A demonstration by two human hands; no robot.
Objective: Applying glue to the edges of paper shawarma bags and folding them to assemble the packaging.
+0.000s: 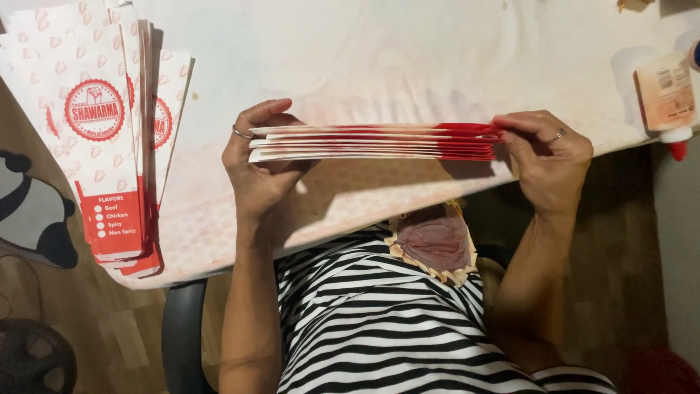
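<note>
While edge-on, paper stack (375,142) between left hand (257,164), right hand (547,157)

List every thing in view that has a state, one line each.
Stack of paper sleeves: held edge-on, above the table edge, by both hands.
Left hand: gripping the stack's white end.
Right hand: pinching the stack's red end.
Pile of printed sleeves: lying flat, fanned out.
Glue bottle: lying on its side, red cap on.

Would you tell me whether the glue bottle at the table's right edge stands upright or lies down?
Lying down: the glue bottle rests on its side on the table, red tip toward the person.
</note>
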